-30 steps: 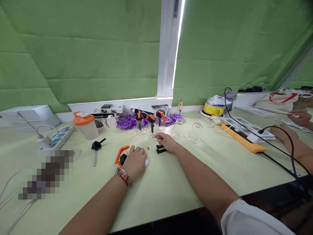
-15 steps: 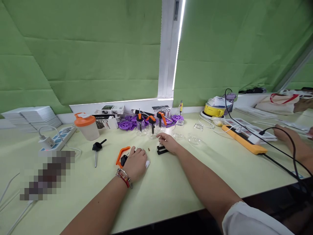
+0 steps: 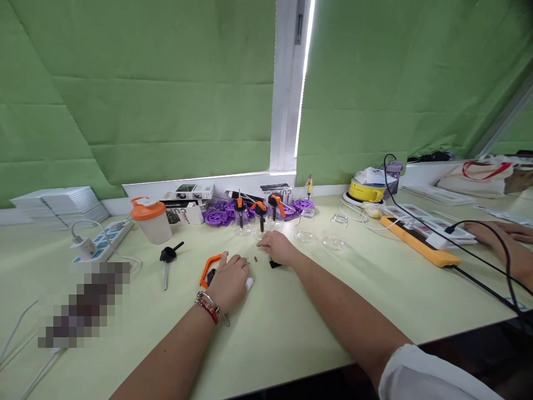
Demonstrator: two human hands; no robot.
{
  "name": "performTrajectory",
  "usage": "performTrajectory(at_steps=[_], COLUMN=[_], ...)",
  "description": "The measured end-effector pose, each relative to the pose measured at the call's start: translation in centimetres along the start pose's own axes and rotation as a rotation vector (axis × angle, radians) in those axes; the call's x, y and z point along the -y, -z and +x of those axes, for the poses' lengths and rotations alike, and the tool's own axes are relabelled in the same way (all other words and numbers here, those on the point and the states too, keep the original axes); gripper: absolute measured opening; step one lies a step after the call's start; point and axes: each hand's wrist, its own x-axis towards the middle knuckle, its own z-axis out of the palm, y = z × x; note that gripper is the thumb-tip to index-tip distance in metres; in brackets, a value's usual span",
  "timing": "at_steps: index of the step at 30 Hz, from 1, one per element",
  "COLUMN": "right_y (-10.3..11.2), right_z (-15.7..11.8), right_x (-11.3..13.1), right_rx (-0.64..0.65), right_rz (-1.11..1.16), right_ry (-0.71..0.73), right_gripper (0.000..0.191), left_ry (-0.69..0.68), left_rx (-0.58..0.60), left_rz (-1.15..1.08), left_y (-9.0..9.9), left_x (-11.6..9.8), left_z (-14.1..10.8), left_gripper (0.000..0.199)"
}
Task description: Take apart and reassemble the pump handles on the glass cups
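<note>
My left hand (image 3: 230, 280) lies palm down on the table, fingers spread over small parts it mostly hides. An orange curved handle (image 3: 207, 270) and a black part (image 3: 211, 276) show beside its thumb, and a white piece (image 3: 249, 283) sticks out under its edge. My right hand (image 3: 277, 247) is closed, its fingertips near the table; what they pinch, if anything, is too small to make out. Beneath that hand a black strip (image 3: 275, 264) is partly covered. A small brownish piece (image 3: 255, 259) lies between the hands.
Grinder-like tops with orange handles (image 3: 260, 208) stand at the back before purple parts (image 3: 216, 218) and boxes (image 3: 189, 213). Left are a shaker cup (image 3: 151, 222) and a black funnel-like part (image 3: 168, 254). Clear dishes (image 3: 333, 243), an orange power strip (image 3: 420, 243) and another person's arm (image 3: 495, 244) are right.
My right hand has moved slightly left, its fingertips lower, and now covers more of the black strips. The left hand stays nearly in place. The view has shifted a little.
</note>
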Motion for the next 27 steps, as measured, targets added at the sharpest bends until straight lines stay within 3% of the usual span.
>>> performTrajectory(at_steps=[2,5,11,17,27], right_y=[-0.4,-1.2,-1.7,-1.8,-1.9], right_z=[0.9,2.1,2.6,2.4,2.3], right_x=[1.7,3.5,4.1,4.0,4.5], right_rx=[0.088,0.147,0.175,0.192,0.173], right_rz=[-0.014,-0.017,-0.037,-0.054,-0.061], right_ry=[0.079,0.086,0.0,-0.067,-0.09], right_gripper=[0.021,0.018,0.015,0.01,0.013], left_ry=[-0.003,0.062,0.289,0.377,0.374], left_rx=[-0.038,-0.151,-0.312,-0.341,-0.315], left_rz=[0.004,-0.009,-0.058,-0.055,-0.059], left_y=[0.4,1.2,2.3,2.5,2.5], left_x=[0.4,1.4,3.4,3.9,3.9], left_z=[-0.2,-0.6,-1.1,-1.3,-1.3], left_gripper=[0.02,0.031,0.026,0.023,0.024])
